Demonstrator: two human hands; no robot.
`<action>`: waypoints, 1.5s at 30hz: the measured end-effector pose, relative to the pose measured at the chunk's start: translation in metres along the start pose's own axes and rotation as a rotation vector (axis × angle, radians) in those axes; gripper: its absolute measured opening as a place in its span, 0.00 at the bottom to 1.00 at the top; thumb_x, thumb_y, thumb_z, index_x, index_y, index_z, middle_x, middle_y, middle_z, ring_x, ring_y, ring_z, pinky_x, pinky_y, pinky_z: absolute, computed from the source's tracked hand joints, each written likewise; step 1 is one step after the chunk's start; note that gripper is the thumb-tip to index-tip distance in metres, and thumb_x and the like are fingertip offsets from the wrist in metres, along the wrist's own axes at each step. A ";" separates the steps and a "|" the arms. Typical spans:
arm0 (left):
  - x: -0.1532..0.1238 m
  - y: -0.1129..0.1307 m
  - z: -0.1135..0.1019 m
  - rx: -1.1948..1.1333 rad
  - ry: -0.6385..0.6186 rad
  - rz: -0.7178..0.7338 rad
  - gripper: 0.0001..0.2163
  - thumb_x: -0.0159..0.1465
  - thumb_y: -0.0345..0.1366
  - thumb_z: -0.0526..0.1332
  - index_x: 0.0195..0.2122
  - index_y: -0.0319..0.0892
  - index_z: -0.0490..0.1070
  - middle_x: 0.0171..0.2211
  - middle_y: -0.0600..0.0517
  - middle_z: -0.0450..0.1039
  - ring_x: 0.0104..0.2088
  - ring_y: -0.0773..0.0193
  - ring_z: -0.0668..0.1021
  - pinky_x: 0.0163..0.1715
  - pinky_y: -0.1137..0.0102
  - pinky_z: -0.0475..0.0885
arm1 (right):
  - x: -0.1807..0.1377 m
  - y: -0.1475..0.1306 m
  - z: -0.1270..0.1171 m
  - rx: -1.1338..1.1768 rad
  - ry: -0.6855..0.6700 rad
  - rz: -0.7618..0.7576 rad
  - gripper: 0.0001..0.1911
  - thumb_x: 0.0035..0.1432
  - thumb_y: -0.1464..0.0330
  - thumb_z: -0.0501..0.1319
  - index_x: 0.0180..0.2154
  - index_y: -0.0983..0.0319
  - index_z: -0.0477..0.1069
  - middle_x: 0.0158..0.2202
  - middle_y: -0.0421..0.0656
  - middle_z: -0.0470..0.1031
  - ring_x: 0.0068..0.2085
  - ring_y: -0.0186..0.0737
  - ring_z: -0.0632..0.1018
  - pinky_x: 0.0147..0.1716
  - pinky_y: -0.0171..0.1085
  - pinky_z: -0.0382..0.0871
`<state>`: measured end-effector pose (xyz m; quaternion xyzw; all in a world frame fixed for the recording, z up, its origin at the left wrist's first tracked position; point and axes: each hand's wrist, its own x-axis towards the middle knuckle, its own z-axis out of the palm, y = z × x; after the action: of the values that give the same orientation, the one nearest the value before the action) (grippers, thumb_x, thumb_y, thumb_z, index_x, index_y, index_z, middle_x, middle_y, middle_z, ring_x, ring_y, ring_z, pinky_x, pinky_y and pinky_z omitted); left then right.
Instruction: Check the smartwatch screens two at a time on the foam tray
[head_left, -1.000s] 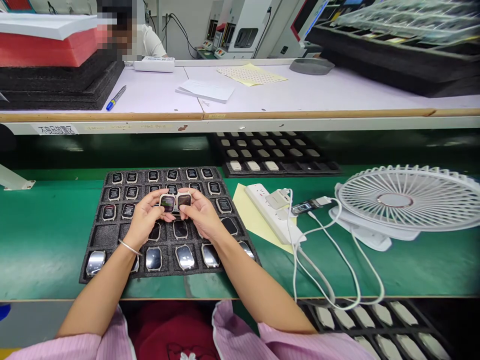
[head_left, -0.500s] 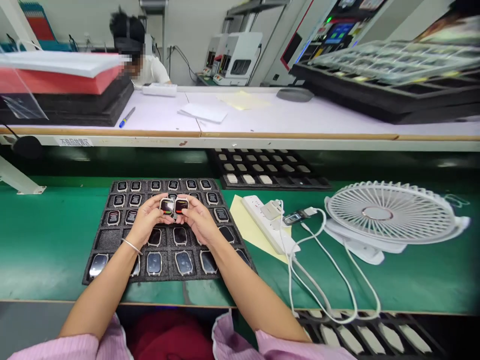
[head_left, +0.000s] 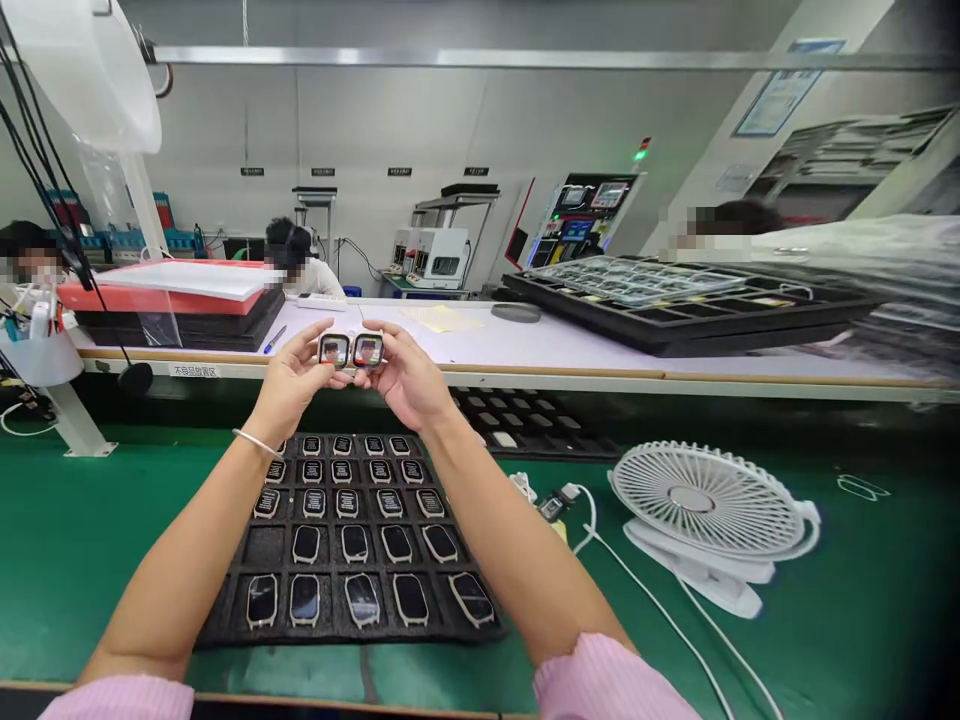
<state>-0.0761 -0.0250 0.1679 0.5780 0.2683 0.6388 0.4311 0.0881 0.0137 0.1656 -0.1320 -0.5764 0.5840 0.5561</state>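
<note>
My left hand (head_left: 294, 375) is closed on a smartwatch body (head_left: 334, 350) with no strap, pinched between thumb and fingers. Right beside it, my right hand (head_left: 405, 372) grips a second smartwatch body (head_left: 368, 350). Both screens face me and show small coloured images; whether these are displayed or reflected I cannot tell. The watches are side by side, seemingly touching, above a black foam tray (head_left: 360, 636) on the green bench. Rows of more watch bodies (head_left: 364, 598) sit in the tray, the farther ones with lines of text on their screens. One pocket (head_left: 266, 546) at the left holds no watch.
A white clip fan (head_left: 690, 500) with cables stands on the right. Behind the bench runs a raised shelf (head_left: 465, 345) with stacked foam trays (head_left: 660, 310) and a blue pen (head_left: 275, 339). Co-workers sit beyond it.
Both hands have lifted the two watches away from the tray, up to the shelf's height. The head view has tilted upward, and the screens now show brighter images.
</note>
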 end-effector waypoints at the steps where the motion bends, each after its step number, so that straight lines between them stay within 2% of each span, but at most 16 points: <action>1: 0.006 0.007 0.001 0.007 -0.006 0.042 0.29 0.52 0.27 0.66 0.57 0.42 0.69 0.44 0.49 0.77 0.28 0.71 0.81 0.33 0.73 0.79 | 0.006 -0.008 0.003 -0.005 -0.017 -0.025 0.11 0.62 0.62 0.58 0.46 0.57 0.67 0.29 0.36 0.75 0.24 0.33 0.75 0.25 0.35 0.70; 6: 0.022 0.033 0.008 0.041 -0.025 0.203 0.29 0.51 0.27 0.68 0.57 0.44 0.70 0.40 0.52 0.77 0.27 0.71 0.80 0.32 0.73 0.79 | 0.019 -0.042 0.014 -0.067 -0.123 -0.126 0.13 0.61 0.61 0.59 0.47 0.58 0.66 0.31 0.37 0.74 0.26 0.33 0.75 0.28 0.37 0.71; 11: 0.028 0.050 0.015 0.093 -0.040 0.307 0.28 0.52 0.28 0.69 0.55 0.45 0.71 0.42 0.52 0.77 0.27 0.71 0.80 0.31 0.73 0.78 | 0.020 -0.061 0.015 -0.144 -0.206 -0.220 0.25 0.50 0.70 0.65 0.51 0.57 0.66 0.36 0.37 0.74 0.29 0.32 0.76 0.33 0.37 0.71; 14: 0.030 0.056 0.019 0.113 -0.058 0.341 0.28 0.53 0.29 0.70 0.56 0.46 0.71 0.42 0.51 0.77 0.28 0.70 0.80 0.32 0.73 0.78 | 0.021 -0.067 0.015 -0.175 -0.212 -0.239 0.27 0.50 0.71 0.65 0.52 0.57 0.66 0.38 0.38 0.73 0.31 0.33 0.76 0.35 0.38 0.71; 22: 0.036 0.059 0.022 0.104 -0.065 0.368 0.29 0.53 0.30 0.70 0.57 0.45 0.70 0.42 0.51 0.78 0.27 0.72 0.79 0.33 0.74 0.78 | 0.021 -0.079 0.016 -0.214 -0.225 -0.239 0.27 0.49 0.71 0.64 0.53 0.57 0.66 0.39 0.39 0.73 0.32 0.34 0.76 0.35 0.39 0.71; 32: 0.035 0.054 0.022 0.100 -0.054 0.373 0.29 0.52 0.30 0.70 0.57 0.46 0.70 0.43 0.51 0.78 0.28 0.71 0.79 0.32 0.74 0.77 | 0.018 -0.079 0.015 -0.217 -0.225 -0.228 0.27 0.49 0.72 0.64 0.52 0.57 0.66 0.39 0.39 0.73 0.31 0.34 0.76 0.35 0.39 0.72; 35: 0.031 0.051 0.022 0.102 -0.033 0.366 0.28 0.53 0.31 0.71 0.56 0.46 0.71 0.40 0.52 0.78 0.26 0.72 0.78 0.31 0.74 0.77 | 0.014 -0.075 0.016 -0.215 -0.214 -0.219 0.26 0.50 0.71 0.66 0.52 0.57 0.67 0.38 0.39 0.74 0.31 0.34 0.76 0.36 0.39 0.72; 38: 0.018 0.042 0.022 0.093 -0.008 0.330 0.27 0.52 0.33 0.72 0.54 0.45 0.72 0.39 0.52 0.77 0.26 0.72 0.78 0.30 0.75 0.77 | 0.003 -0.058 0.013 -0.208 -0.185 -0.208 0.26 0.52 0.68 0.67 0.53 0.56 0.67 0.40 0.39 0.73 0.32 0.33 0.76 0.36 0.39 0.73; 45: -0.041 -0.015 0.010 0.078 0.035 0.031 0.28 0.52 0.32 0.71 0.56 0.43 0.71 0.42 0.49 0.77 0.27 0.71 0.79 0.30 0.73 0.78 | -0.054 0.014 -0.003 -0.054 -0.074 -0.033 0.26 0.50 0.71 0.68 0.51 0.55 0.68 0.38 0.39 0.74 0.30 0.33 0.77 0.33 0.36 0.73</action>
<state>-0.0648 -0.0547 0.1357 0.5871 0.2917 0.6445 0.3936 0.1024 -0.0241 0.1270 -0.1158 -0.6143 0.5635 0.5401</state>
